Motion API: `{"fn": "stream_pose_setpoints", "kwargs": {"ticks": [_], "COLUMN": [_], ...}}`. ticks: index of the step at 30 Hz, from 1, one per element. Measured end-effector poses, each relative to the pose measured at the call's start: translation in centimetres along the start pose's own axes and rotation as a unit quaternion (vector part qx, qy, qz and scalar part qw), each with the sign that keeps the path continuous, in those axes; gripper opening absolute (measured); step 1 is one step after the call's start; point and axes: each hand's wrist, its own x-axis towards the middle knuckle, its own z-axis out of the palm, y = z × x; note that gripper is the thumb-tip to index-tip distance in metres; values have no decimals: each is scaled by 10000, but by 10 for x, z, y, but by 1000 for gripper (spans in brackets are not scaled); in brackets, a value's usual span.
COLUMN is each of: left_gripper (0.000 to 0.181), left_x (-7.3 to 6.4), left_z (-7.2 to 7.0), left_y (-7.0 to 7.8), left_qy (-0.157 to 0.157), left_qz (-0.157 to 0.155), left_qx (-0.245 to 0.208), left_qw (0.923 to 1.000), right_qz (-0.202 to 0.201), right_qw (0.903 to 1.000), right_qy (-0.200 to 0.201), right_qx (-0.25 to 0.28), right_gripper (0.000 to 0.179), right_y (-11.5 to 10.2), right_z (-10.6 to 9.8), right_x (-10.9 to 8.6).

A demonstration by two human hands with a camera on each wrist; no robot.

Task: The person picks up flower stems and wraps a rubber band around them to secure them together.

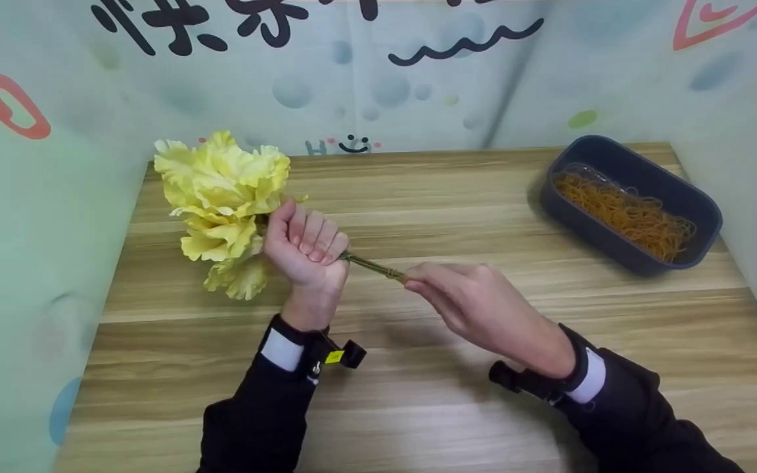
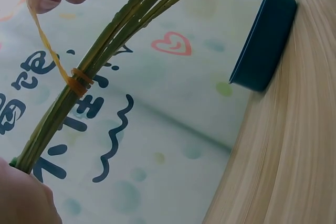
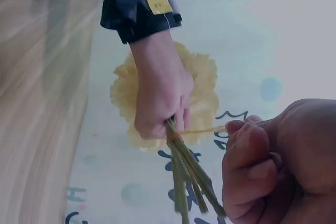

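Observation:
Several yellow artificial flowers [image 1: 221, 190] are bunched at the left, their green stems [image 1: 372, 265] running down to the right. My left hand [image 1: 309, 246] grips the stems just below the blooms. A rubber band [image 2: 79, 82] is wound round the bundle, and one loop of it is stretched away from the stems. My right hand [image 1: 483, 309] pinches that stretched loop between thumb and fingertips, as both wrist views show. The stem ends fan out past the band in the right wrist view.
A dark blue bin [image 1: 628, 207] stands at the back right of the wooden table [image 1: 418, 407]. Inside it lies a heap of loose rubber bands [image 1: 625, 210]. Printed cloth walls [image 1: 391, 98] rise behind the table and on both sides.

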Motion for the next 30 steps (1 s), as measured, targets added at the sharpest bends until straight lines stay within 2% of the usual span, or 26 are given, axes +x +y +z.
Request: {"fn": "stream_pose_setpoints", "kwargs": {"ticks": [7, 17, 23, 30], "left_gripper": [62, 60, 56, 59], "left_x": [0, -1, -2, -3], "left_z": [0, 2, 1, 1], "left_y": [0, 0, 0, 0], "left_qy": [-115, -329, -561, -494], "left_qz": [-213, -829, -1116, -1066], "left_qx": [-6, -88, -459, -425], "left_qw": [9997, 9960, 9911, 9922], "right_qz": [52, 162, 346, 315], "right_qw": [9995, 9991, 9994, 9987], "right_qy": [268, 331, 96, -250], "right_qx": [-160, -202, 17, 314], "right_gripper": [4, 10, 16, 18], "right_y": [16, 43, 59, 69], "right_z": [-9, -7, 1, 12], "right_x": [3, 11, 14, 17]}}
